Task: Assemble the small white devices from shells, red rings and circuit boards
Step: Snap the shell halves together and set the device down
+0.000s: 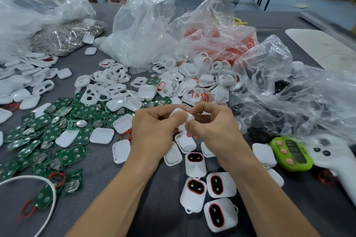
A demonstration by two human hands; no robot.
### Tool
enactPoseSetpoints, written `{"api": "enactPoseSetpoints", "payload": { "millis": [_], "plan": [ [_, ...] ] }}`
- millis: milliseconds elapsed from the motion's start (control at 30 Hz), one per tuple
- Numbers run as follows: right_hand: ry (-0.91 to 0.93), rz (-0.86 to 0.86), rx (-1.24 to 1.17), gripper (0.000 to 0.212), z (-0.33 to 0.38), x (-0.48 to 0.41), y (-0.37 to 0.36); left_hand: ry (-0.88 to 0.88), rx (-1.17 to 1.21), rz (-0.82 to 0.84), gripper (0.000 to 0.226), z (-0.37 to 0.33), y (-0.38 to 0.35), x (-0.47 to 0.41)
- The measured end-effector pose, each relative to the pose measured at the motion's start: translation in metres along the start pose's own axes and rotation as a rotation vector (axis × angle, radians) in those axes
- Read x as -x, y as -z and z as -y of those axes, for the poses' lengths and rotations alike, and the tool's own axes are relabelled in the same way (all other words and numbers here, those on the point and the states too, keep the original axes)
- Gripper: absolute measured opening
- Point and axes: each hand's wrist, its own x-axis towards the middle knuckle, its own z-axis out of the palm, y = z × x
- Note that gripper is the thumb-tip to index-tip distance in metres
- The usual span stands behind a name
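Left hand (152, 132) and right hand (213, 127) pinch one shell (179, 114) between curled fingers, likely to snap it shut; devices (221, 184) lie just below the right hand, boards (73, 155) left of both.

Grey table (158, 200), circuit boards (73, 155), white shells (102, 135), assembled devices (221, 184), plastic bags (142, 31), green timer (290, 153)

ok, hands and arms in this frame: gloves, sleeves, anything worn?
Nothing worn that shows. The left hand and right hand are bare: no gloves or rings visible. The left forearm and right forearm are bare down to the frame edge, no sleeves, watch or wrist strap in view.
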Motion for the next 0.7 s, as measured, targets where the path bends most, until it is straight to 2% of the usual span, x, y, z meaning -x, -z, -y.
{"api": "enactPoseSetpoints", "payload": {
  "millis": [200,300,600,700],
  "plan": [
    [0.035,0.032,0.105,0.008,0.007,0.001,0.007,0.03,0.003,0.034,0.013,-0.003,-0.002,-0.001],
    [0.028,0.054,0.1,0.017,0.016,0.003,0.019,0.018,0.024,0.043,0.01,-0.007,0.0,0.0],
    [-0.043,-0.029,0.047,0.01,0.019,0.031,0.021,0.051,0.017,0.081,0.016,-0.011,0.003,0.01],
    [-0.113,0.059,0.107,0.01,0.017,0.046,0.027,0.095,0.11,-0.047,0.021,-0.009,0.009,0.004]
  ]
}}
